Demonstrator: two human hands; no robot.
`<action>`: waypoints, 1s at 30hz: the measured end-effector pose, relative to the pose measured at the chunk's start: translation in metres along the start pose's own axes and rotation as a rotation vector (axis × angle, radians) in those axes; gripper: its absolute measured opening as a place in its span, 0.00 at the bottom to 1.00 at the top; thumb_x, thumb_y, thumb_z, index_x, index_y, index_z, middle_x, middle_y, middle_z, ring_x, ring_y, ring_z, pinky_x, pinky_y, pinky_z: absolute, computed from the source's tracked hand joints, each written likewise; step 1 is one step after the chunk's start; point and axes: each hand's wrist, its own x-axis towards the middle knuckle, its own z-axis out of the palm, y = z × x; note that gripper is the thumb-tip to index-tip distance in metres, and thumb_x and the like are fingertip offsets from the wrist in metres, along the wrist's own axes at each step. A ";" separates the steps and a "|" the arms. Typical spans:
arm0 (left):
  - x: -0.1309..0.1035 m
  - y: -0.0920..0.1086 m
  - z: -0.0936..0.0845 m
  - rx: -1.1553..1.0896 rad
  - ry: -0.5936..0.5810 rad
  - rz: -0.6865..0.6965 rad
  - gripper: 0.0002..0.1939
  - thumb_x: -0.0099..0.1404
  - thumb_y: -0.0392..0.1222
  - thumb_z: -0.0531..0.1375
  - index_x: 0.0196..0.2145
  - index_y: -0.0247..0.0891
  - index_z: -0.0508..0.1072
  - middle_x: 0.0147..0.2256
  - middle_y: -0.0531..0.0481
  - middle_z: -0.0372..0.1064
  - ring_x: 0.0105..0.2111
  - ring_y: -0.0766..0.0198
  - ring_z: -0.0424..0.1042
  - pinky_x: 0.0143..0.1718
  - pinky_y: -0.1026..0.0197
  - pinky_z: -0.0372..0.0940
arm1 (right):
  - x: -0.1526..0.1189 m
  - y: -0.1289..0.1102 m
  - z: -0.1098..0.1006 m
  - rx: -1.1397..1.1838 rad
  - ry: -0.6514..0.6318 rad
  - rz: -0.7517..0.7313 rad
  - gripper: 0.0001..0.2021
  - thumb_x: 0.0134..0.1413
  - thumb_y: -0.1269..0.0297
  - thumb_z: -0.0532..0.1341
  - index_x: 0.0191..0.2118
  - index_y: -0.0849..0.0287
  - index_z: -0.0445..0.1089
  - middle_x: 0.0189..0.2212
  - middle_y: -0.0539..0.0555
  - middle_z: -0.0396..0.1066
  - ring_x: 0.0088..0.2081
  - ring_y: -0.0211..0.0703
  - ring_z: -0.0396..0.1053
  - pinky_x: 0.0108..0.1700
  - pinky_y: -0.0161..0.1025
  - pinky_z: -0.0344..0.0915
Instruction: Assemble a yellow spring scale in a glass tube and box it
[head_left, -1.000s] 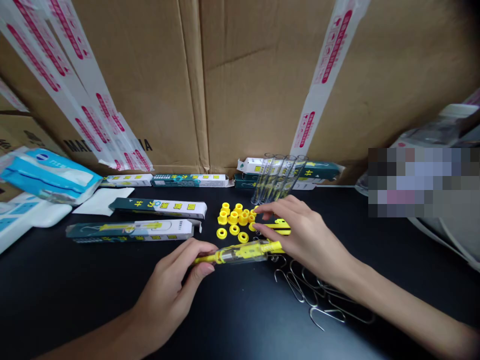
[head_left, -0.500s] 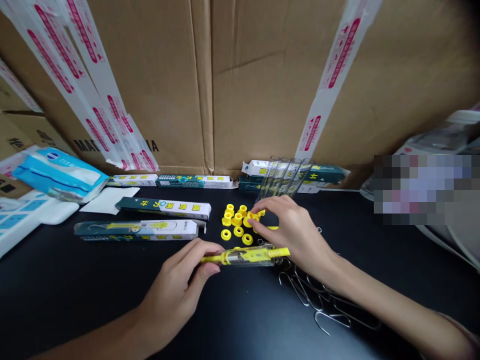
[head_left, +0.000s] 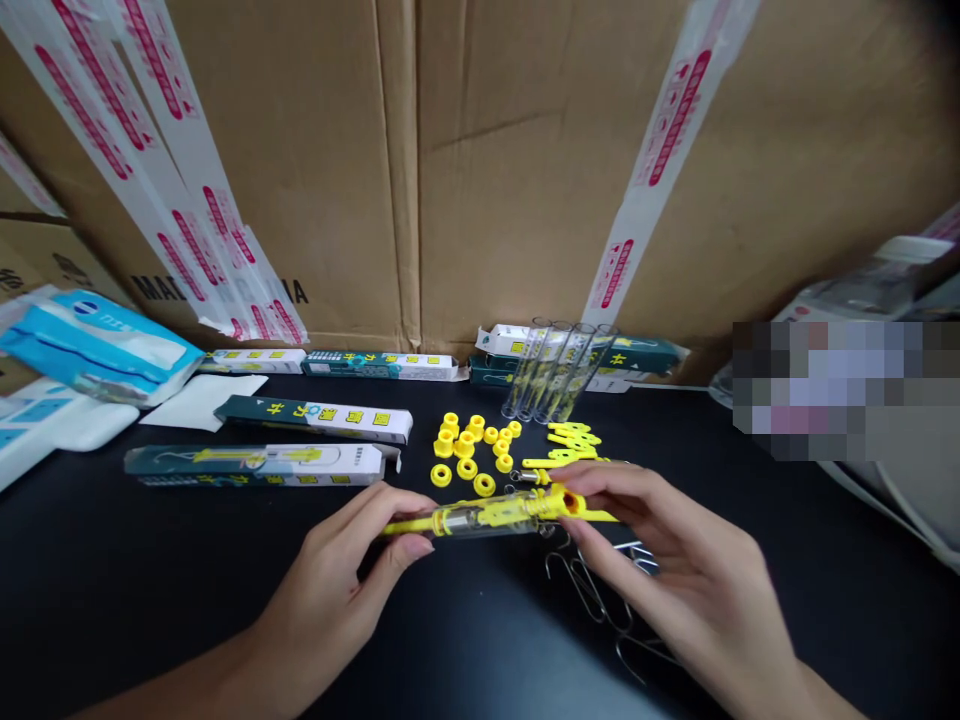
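My left hand [head_left: 341,585] pinches the left end of a clear tube with yellow parts inside [head_left: 487,515], held level just above the black table [head_left: 150,590]. At the tube's right end, my right hand [head_left: 675,570] holds a small yellow cap [head_left: 568,502] against it. Beyond the tube lie several loose yellow caps and rings [head_left: 472,448] and yellow strips [head_left: 571,440]. Bent metal wire hooks [head_left: 592,590] lie under my right hand.
Several empty clear tubes [head_left: 559,370] lean on green and white boxes [head_left: 645,352] at the back. More long boxes [head_left: 315,415] lie to the left, beside a blue and white packet [head_left: 97,345]. Taped cardboard cartons [head_left: 487,160] wall off the back.
My right hand left the pile of yellow caps with one cap and came back toward me to the tube's right end. My left hand kept its hold on the tube.
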 end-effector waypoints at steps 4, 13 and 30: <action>0.002 0.001 0.000 -0.007 -0.028 -0.034 0.06 0.71 0.42 0.60 0.44 0.48 0.77 0.39 0.56 0.78 0.40 0.65 0.78 0.42 0.68 0.70 | 0.003 -0.009 -0.006 -0.111 0.035 -0.104 0.11 0.62 0.73 0.66 0.47 0.52 0.74 0.42 0.52 0.77 0.46 0.42 0.76 0.50 0.37 0.74; 0.002 0.005 -0.001 0.004 -0.025 -0.106 0.08 0.71 0.45 0.59 0.44 0.47 0.78 0.40 0.53 0.78 0.41 0.61 0.78 0.40 0.66 0.72 | -0.001 -0.010 -0.006 -0.207 0.016 -0.159 0.14 0.63 0.74 0.65 0.51 0.53 0.72 0.43 0.52 0.77 0.46 0.42 0.76 0.52 0.38 0.72; 0.003 0.002 -0.001 0.025 -0.047 -0.056 0.08 0.72 0.43 0.59 0.46 0.48 0.77 0.40 0.55 0.78 0.40 0.63 0.77 0.42 0.67 0.70 | -0.005 -0.010 -0.007 -0.231 0.060 -0.122 0.07 0.64 0.70 0.66 0.46 0.53 0.74 0.42 0.50 0.79 0.46 0.40 0.76 0.56 0.34 0.67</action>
